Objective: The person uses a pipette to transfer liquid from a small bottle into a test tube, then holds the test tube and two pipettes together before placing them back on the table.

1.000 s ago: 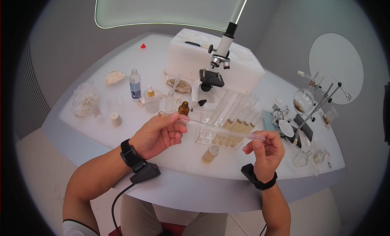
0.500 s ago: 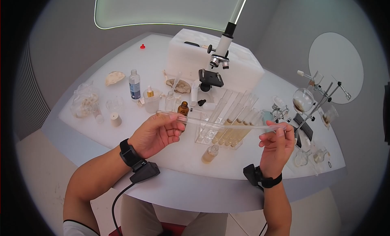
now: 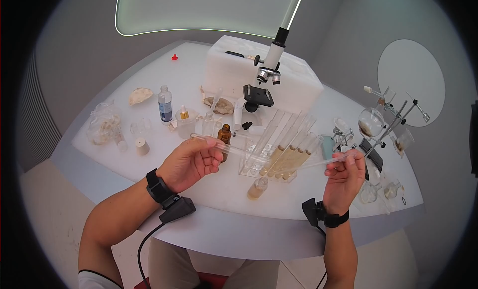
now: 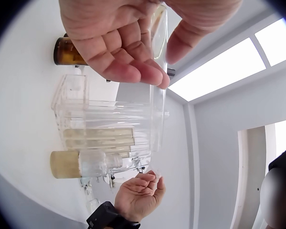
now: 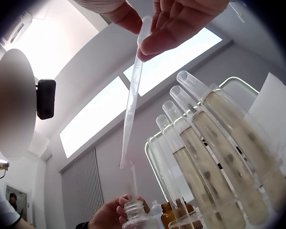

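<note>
My left hand (image 3: 191,159) holds a clear test tube (image 3: 244,153) between thumb and fingers, lying nearly level with its mouth toward the right. My right hand (image 3: 344,179) pinches the bulb end of a translucent plastic dropper pipette (image 5: 133,90). In the right wrist view the pipette's tip is right at the tube's mouth, most of its length outside. Below and behind them a clear rack (image 3: 245,168) holds several test tubes, some with cloudy yellowish liquid (image 3: 285,162). A small clear bottle (image 3: 257,188) with similar liquid stands in front of the rack.
An open brown bottle (image 3: 225,133) stands just behind my left fingers. A microscope (image 3: 258,95) rises at the back by a white block (image 3: 224,65). To the right, a stand holds a round flask (image 3: 371,122). A blue-labelled bottle (image 3: 165,106) and a plastic bag (image 3: 103,126) are at left.
My right hand has moved right, sliding the pipette outward from the test tube until its tip is at the mouth. The left hand with the tube has barely moved.
</note>
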`<state>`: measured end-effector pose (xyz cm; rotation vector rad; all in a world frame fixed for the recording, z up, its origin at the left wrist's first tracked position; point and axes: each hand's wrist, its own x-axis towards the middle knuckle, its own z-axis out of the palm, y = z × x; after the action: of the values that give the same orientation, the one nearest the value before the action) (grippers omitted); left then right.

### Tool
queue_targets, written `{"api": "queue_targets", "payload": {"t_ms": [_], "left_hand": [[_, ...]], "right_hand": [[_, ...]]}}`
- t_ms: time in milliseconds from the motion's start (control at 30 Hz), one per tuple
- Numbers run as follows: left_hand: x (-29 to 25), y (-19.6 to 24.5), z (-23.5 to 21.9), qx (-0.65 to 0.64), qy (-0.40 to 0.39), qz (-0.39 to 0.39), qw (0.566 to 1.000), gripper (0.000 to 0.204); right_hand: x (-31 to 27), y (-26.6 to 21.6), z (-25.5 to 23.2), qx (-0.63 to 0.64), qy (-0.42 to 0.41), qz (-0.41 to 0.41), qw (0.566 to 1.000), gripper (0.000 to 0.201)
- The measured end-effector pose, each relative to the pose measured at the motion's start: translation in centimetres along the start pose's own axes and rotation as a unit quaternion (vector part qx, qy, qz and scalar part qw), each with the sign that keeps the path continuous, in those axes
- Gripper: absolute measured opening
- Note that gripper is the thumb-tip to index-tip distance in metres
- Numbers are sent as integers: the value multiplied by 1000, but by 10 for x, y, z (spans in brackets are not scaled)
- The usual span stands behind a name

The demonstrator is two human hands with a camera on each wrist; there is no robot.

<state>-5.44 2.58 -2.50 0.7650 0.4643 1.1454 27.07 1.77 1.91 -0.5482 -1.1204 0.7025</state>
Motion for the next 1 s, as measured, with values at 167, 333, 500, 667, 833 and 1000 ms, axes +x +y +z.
{"api": "queue_targets", "payload": {"t_ms": [167, 333, 500, 667, 833, 1000], "left_hand": [[0, -1, 1, 11, 10, -5, 1000, 23], [0, 0, 2, 21, 7, -6, 1000, 23], [0, -1, 2, 23, 11, -9, 1000, 22], [0, -1, 2, 28, 8, -16, 999, 22], [0, -1, 2, 29, 10, -19, 999, 22], [0, -2, 1, 26, 10, -20, 999, 22]], "right_hand": [[-2, 3, 1, -16, -13, 5, 1000, 13], [-4, 3, 3, -46, -38, 13, 998, 15], [-6, 3, 4, -56, -47, 12, 997, 16], [-6, 3, 4, -61, -57, 10, 996, 15], [-6, 5, 4, -56, -68, 5, 996, 14], [-6, 5, 3, -54, -69, 3, 996, 14]]}}
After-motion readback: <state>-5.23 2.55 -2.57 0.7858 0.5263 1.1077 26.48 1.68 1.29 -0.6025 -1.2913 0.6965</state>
